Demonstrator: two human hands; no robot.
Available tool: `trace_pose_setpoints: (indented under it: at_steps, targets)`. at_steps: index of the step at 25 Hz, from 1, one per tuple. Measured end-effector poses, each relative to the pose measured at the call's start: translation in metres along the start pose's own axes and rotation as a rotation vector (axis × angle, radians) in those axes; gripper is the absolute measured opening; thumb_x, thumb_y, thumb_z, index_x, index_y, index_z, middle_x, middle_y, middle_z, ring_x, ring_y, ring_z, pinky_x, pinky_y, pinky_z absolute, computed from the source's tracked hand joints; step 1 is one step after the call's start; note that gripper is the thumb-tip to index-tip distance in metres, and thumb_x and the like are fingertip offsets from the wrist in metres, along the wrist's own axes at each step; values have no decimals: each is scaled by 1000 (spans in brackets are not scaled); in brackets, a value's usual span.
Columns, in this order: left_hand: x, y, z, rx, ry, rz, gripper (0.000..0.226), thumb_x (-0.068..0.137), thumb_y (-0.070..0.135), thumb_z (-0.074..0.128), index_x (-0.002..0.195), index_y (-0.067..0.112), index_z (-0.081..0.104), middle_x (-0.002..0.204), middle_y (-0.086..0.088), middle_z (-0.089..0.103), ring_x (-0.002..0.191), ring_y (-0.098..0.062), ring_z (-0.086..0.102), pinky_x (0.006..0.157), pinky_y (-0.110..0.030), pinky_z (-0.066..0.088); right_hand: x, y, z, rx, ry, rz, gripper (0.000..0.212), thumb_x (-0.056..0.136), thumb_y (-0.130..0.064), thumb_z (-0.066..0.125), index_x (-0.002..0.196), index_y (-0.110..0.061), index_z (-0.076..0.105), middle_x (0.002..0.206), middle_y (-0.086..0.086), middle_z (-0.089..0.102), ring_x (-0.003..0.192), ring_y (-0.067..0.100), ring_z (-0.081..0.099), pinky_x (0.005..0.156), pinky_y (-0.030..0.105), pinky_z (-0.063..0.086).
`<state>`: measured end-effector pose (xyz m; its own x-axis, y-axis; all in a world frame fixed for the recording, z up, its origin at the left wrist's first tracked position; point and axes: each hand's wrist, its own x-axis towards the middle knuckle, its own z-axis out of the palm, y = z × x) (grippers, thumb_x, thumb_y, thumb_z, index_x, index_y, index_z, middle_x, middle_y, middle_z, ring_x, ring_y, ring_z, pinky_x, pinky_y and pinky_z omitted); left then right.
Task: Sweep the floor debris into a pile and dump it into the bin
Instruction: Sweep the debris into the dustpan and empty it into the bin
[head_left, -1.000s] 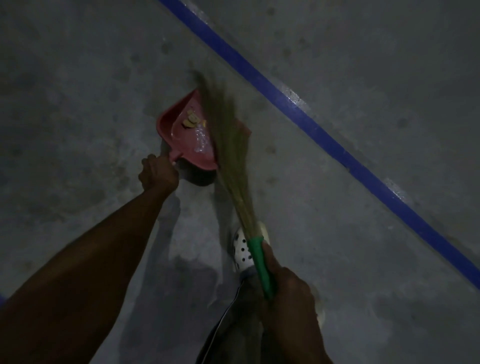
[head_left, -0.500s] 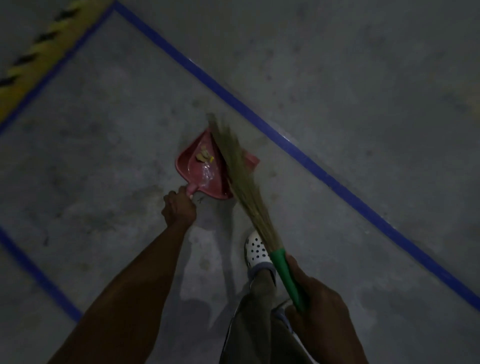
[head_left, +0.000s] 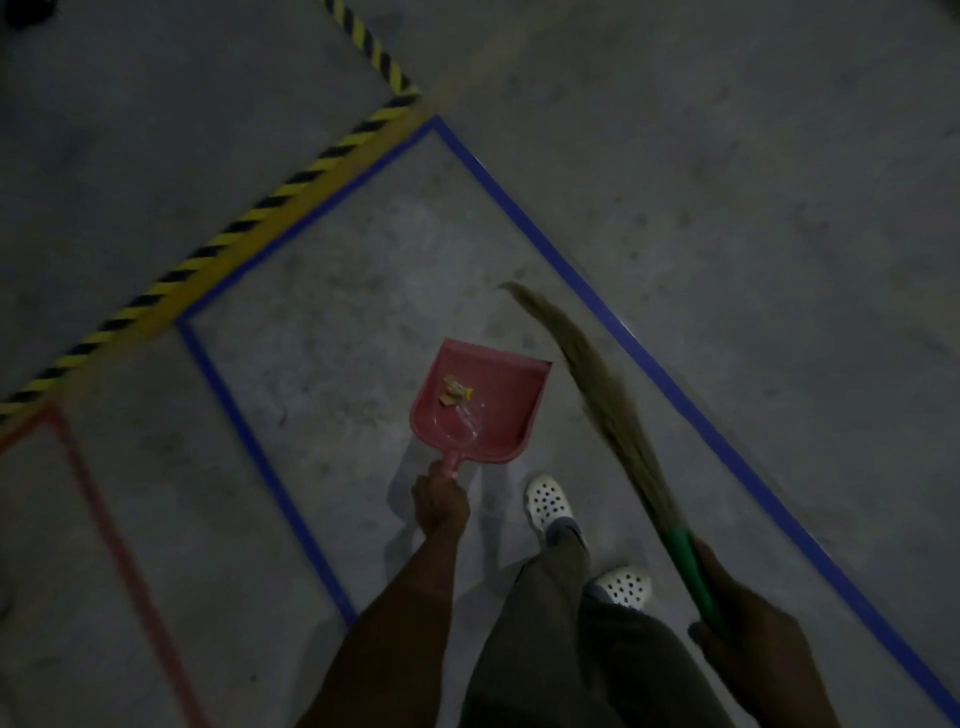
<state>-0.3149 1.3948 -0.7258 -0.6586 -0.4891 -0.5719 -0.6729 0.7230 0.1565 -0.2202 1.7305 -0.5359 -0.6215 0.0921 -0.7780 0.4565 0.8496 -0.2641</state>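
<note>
A red dustpan (head_left: 514, 415) is held by its short handle in the left hand (head_left: 440, 501), whose fingers are curled tightly round that handle, and the pan is pointed forward over the grey concrete floor (head_left: 727, 208), inside a rectangle marked with blue tape (head_left: 623, 332). The debris (head_left: 454, 391) is seen in the pan's middle: a small cluster of tan and yellow scraps, with what looks like a piece of clear plastic film (head_left: 470, 418) just behind it, nearer the handle. A soft grass broom (head_left: 623, 436) is gripped by the right hand (head_left: 748, 639) around its green handle (head_left: 698, 582), and its bristles are angled up and forward, just to the right of the pan and apart from it. 2 white perforated clogs (head_left: 548, 501) are visible below the pan. Yellow-and-black hazard tape (head_left: 234, 234) and a red tape line (head_left: 114, 545) are laid on the floor to the left. No bin is shown, so the collecting is judged done and the carry and dump are judged to remain. The load is judged very light and loose: the scraps could be slid off the open front lip or blown out by a quick swing, and the film is the most likely to be lifted. The pan is rigid plastic, so it is best taken by the handle and kept tipped slightly back until the bin is reached.
</note>
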Motion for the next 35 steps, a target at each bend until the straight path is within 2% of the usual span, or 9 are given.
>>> trace_pose_setpoints:
  at_steps: [3,7,11,15,19,23,27,30,35]
  targets:
    - [-42,-14,-22,-63,9,-51,32,93,17,56,124,11,60,114,-20,63,107,-37,58,88,-43,46,7,-26,-25,18,9,-39,89,90,-19,72,155,-41,14,98,-9,50,73,0,52,59,13,37]
    - [-105,-32,-36,-137,43,-102,31,96,23,54,125,14,58,115,-18,62,109,-36,57,87,-41,46,27,-47,-37,-57,29,-131,82,92,-13,68,158,-34,24,101,1,51,68,9,57,53,19,43]
    - [-166,-61,-20,-190,115,-191,29,96,21,51,123,13,59,113,-18,63,107,-36,58,86,-40,47,32,-56,-47,-92,-30,-188,77,92,-8,67,156,-30,31,100,9,57,62,17,60,42,20,44]
    - [-229,-81,13,-294,189,-324,30,98,25,46,122,12,59,113,-17,65,104,-35,60,87,-38,48,33,-63,-59,-116,-115,-281,80,89,-7,70,156,-31,33,105,14,63,63,19,62,47,26,51]
    - [-290,-91,47,-443,256,-530,30,98,26,48,123,13,58,112,-16,66,103,-34,61,84,-38,48,11,-75,-47,-169,-208,-475,83,90,-6,70,157,-33,30,109,14,64,66,22,64,54,32,57]
    - [-347,-108,77,-624,387,-651,27,97,23,51,119,12,62,111,-16,67,103,-34,62,84,-38,47,-22,-75,-7,-262,-246,-630,84,86,-6,71,157,-30,31,109,18,67,58,23,65,54,36,60]
    - [-414,-153,110,-718,473,-802,25,92,16,53,115,12,63,106,-15,67,100,-35,62,81,-39,48,-70,-75,53,-417,-309,-777,86,82,-10,73,156,-32,33,93,13,71,52,23,65,47,33,57]
    - [-464,-204,131,-778,494,-984,21,92,16,53,111,13,64,103,-14,68,98,-34,63,79,-38,48,-116,-81,115,-544,-384,-843,88,81,-11,75,154,-37,35,89,12,71,49,22,65,43,29,52]
    - [-552,-321,165,-900,561,-1171,24,90,13,52,112,15,62,105,-15,67,103,-36,60,81,-40,48,-204,-94,258,-645,-524,-941,88,78,-10,74,150,-45,39,100,9,72,49,19,66,45,27,52]
